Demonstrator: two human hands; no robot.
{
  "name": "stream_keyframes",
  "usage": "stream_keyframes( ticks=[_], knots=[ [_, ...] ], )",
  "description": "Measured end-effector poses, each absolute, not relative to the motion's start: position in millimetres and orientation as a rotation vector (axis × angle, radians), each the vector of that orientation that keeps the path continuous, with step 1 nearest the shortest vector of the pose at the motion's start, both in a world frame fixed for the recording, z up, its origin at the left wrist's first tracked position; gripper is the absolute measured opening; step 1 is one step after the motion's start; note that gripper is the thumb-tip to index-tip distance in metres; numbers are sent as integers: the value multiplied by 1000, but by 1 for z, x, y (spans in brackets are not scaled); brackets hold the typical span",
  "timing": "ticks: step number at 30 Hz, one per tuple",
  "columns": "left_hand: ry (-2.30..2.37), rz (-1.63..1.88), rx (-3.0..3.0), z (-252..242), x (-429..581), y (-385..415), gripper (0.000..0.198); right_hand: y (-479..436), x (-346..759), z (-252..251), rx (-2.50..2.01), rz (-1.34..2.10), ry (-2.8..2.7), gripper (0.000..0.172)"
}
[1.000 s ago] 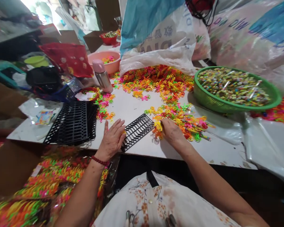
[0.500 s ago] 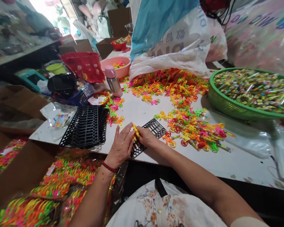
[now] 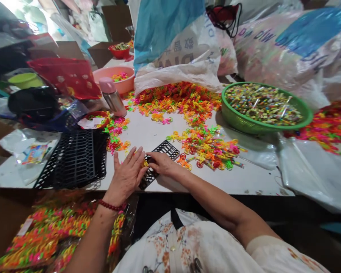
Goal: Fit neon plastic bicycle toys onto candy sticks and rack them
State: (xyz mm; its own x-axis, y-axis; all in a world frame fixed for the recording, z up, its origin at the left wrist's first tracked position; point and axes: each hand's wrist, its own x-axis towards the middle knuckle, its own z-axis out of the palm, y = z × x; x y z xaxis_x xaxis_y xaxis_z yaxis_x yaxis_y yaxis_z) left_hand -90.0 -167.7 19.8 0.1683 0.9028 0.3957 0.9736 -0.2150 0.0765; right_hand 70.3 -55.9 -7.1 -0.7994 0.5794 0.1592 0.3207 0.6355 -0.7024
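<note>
My left hand (image 3: 125, 171), a red bead bracelet at its wrist, is held flat with fingers stretched and thumb apart. It hovers over or touches the left end of a black plastic lattice tray (image 3: 170, 149); contact is unclear. A small yellow plastic piece (image 3: 145, 163) shows between both hands, largely covered by the fingers. From the right, my right hand (image 3: 162, 163) reaches over the tray, thumb and index finger curled around that piece. Right of the tray lie loose bright plastic toys (image 3: 207, 146), some with multicoloured sticks.
Black lattice trays (image 3: 74, 157) are stacked at left. A steel flask with a pink lid (image 3: 113, 96) stands behind them. The big sack (image 3: 176, 45) spills toys at the back. A green basket (image 3: 265, 125) stands right; bagged toys (image 3: 53, 227) lie below the table edge.
The view has turned right, so things shift left in the picture. My left fingers have spread flatter over the tray, and the yellow piece is lower and more hidden between my hands.
</note>
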Motion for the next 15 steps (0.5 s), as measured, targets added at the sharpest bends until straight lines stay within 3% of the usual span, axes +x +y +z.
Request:
stream_keyframes(
  ticks=[8, 15],
  knots=[
    [-1862, -591, -2164, 21, -86, -168, 52, -46, 206, 11, -1236, 114, -2700, 14],
    [-1863, -532, -2216, 20, -90, -166, 48, -57, 201, -2, -1248, 255, -2632, 17]
  ],
)
